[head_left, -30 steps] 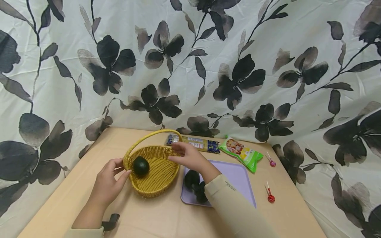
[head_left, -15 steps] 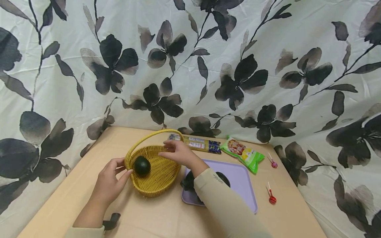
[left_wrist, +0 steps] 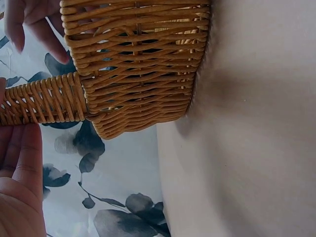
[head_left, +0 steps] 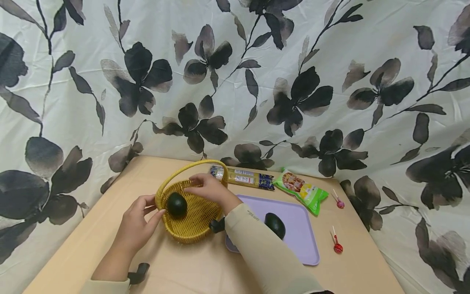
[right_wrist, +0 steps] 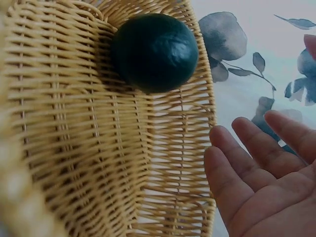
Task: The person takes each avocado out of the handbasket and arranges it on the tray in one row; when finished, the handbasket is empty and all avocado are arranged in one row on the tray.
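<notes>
**Now over the basket: right hand empty above the avocado**

Since a second ago I see my right hand (head_left: 205,188) has slid further left over the wicker basket (head_left: 191,222), and with the sleeve out of the way one avocado on the tray (head_left: 275,225) shows plainly on the purple tray (head_left: 301,241) to its right. Its fingers are spread and relaxed, holding nothing, above the avocado in the basket (head_left: 177,204); the right wrist view confirms an empty palm beside that fruit. My left hand (head_left: 137,222) rests against the basket's near-left rim where the handle (head_left: 183,169) joins, fingers loosely extended, steadying rather than gripping. So the dark fruit sits inside the basket, between both hands.

Beyond the right hand lie a noodle packet (head_left: 244,178), a green snack bag (head_left: 302,190) and two lollipops (head_left: 335,244). The arched handle crosses right over that hand's path.
</notes>
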The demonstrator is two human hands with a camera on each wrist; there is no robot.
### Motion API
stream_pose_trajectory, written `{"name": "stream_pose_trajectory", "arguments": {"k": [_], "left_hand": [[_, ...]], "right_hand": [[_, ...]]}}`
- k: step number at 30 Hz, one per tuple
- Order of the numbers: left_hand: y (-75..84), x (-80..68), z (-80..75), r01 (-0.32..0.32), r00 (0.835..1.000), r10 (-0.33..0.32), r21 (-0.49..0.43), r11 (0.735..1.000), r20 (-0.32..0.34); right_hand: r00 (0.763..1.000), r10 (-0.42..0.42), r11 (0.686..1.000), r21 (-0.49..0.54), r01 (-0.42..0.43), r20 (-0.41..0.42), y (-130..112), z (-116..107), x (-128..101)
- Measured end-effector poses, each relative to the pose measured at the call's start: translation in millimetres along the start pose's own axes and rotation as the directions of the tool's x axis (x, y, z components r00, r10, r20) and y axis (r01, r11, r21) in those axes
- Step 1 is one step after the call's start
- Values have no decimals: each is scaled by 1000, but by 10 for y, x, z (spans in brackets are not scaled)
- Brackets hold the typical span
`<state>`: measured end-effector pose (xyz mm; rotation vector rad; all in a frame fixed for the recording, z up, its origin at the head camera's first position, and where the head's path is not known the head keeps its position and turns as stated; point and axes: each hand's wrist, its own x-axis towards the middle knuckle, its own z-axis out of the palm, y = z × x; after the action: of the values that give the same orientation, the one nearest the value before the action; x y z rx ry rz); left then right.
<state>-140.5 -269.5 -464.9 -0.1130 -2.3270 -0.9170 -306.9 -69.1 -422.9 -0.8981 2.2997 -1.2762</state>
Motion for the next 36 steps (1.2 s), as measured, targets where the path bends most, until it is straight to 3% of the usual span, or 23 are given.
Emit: {"name": "stream_pose_trajectory", "arguments": {"k": [8, 21, 27, 36], "left_hand": [[-7, 2, -9, 2, 1000, -2, -6, 1000, 10], [-8, 8, -25, -3, 1000, 3, 13, 1000, 26], [-21, -4, -42, -7, 1000, 7, 14, 1000, 17], [-42, 8, -16, -29, 1000, 29, 16, 999, 4]], "right_hand": [[998, 54, 997, -55, -52, 44, -16, 119, 68], [986, 158, 987, -15, -158, 55, 6, 333, 232], [986, 162, 984, -89, -157, 48, -4, 460, 312], [983, 177, 980, -97, -172, 47, -4, 578, 356]]}}
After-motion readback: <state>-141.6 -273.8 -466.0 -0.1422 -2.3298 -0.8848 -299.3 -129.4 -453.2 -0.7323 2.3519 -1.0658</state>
